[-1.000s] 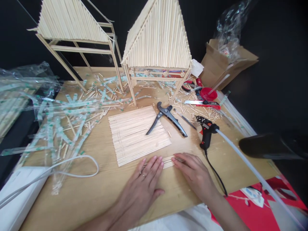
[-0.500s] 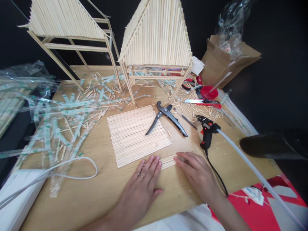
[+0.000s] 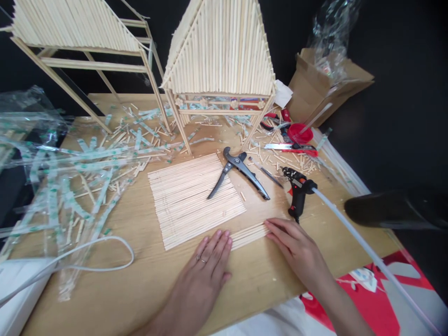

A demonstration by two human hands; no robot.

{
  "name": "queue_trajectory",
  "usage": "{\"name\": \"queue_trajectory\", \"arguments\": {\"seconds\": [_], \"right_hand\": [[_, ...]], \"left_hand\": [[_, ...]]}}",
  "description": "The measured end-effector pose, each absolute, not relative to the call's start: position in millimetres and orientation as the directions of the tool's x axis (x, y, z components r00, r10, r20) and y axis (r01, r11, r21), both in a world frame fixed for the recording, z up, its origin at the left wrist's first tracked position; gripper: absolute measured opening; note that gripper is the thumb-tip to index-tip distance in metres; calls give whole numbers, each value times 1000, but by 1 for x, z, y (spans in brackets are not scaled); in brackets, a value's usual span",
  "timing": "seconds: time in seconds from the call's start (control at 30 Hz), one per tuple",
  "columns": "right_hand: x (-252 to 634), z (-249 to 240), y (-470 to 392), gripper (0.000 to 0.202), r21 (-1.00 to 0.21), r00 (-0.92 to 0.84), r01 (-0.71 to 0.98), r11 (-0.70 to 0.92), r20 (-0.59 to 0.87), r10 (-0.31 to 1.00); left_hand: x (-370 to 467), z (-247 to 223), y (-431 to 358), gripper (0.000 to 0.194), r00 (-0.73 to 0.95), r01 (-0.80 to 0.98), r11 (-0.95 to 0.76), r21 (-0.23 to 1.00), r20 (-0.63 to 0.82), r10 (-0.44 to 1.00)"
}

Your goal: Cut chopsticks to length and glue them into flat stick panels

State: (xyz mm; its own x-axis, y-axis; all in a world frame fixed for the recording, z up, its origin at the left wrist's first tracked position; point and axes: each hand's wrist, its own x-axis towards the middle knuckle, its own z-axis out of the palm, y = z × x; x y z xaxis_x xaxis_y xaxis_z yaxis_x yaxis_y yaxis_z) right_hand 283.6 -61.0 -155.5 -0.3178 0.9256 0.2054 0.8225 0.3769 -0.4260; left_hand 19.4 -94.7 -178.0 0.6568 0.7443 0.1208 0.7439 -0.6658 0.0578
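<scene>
Narrow stick strip (image 3: 249, 236), at lower centre, is covered at its left end by the left hand (image 3: 201, 275) — fingers flat, almost together — and touched at its right end by the right hand (image 3: 301, 252), whether clamped cannot be told. Its long axis is tilted gently up rightward between them, neither hand nearer. Above, the larger stick mat (image 3: 185, 205) is overlapped by the cutter (image 3: 246, 171).

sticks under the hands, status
left hand flat on short stick row; right hand fingertips at its right end; cutter on larger stick panel, clear of both hands
</scene>
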Motion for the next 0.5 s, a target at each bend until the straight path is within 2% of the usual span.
{"name": "queue_trajectory", "arguments": {"seconds": [0.23,0.37,0.5], "right_hand": [[283,-152,-66,25,-382,-361,829,408,191,913],[279,-153,-68,35,-314,-445,826,468,145,884],[275,-154,-69,32,-320,-516,785,530,136,846]], "left_hand": [[13,-170,-93,64,702,696,-716,50,160,694],[10,-166,-93,64,742,653,-756,46,160,651],[9,-164,-90,62,736,663,-747,52,136,663]]}}
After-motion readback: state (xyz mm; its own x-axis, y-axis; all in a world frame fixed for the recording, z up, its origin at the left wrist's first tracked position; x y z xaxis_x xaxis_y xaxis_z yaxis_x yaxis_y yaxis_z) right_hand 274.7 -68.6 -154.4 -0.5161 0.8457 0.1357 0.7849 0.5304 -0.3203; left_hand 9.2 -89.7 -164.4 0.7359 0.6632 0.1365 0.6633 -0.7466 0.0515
